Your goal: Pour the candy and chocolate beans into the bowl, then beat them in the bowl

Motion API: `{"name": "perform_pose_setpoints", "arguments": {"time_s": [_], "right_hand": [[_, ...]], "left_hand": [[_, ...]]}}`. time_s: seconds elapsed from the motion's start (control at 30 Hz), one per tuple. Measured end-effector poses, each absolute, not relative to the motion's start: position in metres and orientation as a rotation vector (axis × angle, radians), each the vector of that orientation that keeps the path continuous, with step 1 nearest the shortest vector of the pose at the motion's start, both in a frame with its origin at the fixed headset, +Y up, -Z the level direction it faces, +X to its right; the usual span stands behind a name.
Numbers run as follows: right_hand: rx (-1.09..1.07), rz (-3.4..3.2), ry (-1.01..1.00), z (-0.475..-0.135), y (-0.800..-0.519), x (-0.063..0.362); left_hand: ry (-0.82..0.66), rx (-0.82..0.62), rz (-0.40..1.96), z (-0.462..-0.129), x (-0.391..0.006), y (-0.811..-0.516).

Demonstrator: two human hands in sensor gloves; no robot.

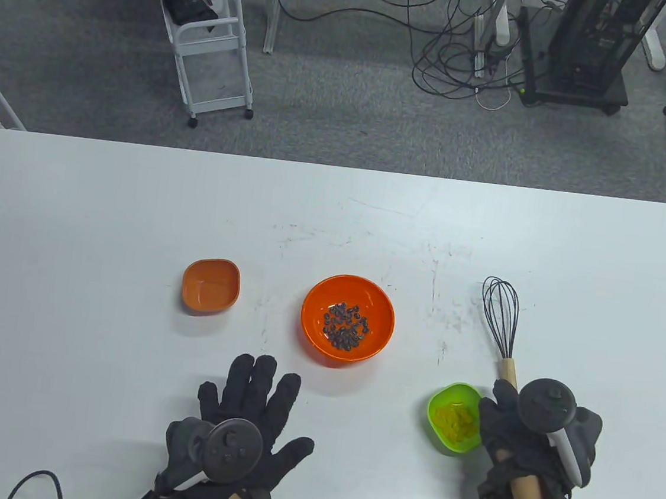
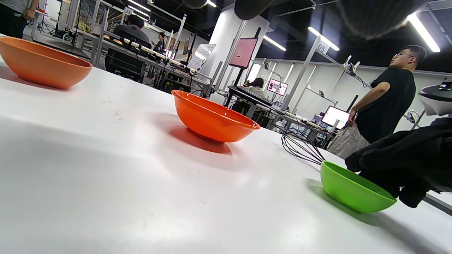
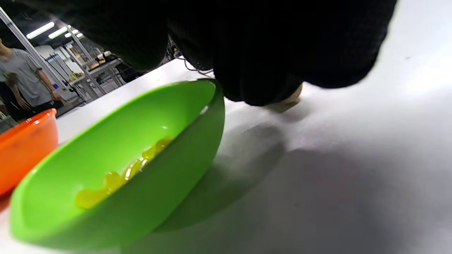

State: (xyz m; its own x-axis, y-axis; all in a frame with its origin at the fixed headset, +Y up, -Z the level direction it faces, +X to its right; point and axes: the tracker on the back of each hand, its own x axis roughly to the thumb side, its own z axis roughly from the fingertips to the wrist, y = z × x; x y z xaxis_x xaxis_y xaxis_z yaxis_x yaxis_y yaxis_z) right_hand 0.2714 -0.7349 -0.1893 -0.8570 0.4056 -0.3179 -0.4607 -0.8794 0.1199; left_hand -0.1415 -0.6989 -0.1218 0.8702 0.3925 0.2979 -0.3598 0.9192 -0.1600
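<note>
Table view shows a white table with three bowls in a loose row. The round orange bowl sits at the centre and holds dark chocolate beans. To its left, well apart, stands a smaller squarish orange bowl. To its right and nearer the person is the green bowl with yellow candy inside. The whisk lies flat just beyond the green bowl, its long axis running away from the person: wire head pointing to the far edge, wooden handle pointing back toward the right hand. That hand sits at the green bowl's right rim, fingers curled over it; the right wrist view shows the glove touching the rim, with the bowl tilted. The left hand hovers flat with fingers spread, holding nothing, near the round bowl.
</note>
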Motion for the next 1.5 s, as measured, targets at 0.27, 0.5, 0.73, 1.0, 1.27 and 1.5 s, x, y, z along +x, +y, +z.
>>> {"name": "perform_pose_setpoints", "arguments": {"time_s": [0.27, 0.5, 0.73, 1.0, 1.27, 1.5], "right_hand": [[-0.454, 2.700, 0.335, -0.196, -0.745, 0.267], [-0.441, 2.731, 0.345, -0.195, -0.744, 0.263], [-0.446, 2.775, 0.339, -0.196, -0.747, 0.259], [-0.400, 2.778, 0.269, -0.198, -0.745, 0.250], [-0.308, 2.743, 0.097, -0.207, -0.706, 0.219], [-0.216, 2.684, -0.043, -0.249, -0.672, 0.171]], "left_hand": [[-0.341, -0.107, 0.394, -0.121, -0.141, -0.699], [-0.344, -0.113, 0.387, -0.121, -0.140, -0.699], [-0.343, -0.115, 0.387, -0.120, -0.139, -0.699], [-0.339, -0.116, 0.392, -0.121, -0.141, -0.699], [-0.327, -0.116, 0.414, -0.123, -0.146, -0.697], [-0.314, -0.115, 0.437, -0.125, -0.151, -0.696]]}}
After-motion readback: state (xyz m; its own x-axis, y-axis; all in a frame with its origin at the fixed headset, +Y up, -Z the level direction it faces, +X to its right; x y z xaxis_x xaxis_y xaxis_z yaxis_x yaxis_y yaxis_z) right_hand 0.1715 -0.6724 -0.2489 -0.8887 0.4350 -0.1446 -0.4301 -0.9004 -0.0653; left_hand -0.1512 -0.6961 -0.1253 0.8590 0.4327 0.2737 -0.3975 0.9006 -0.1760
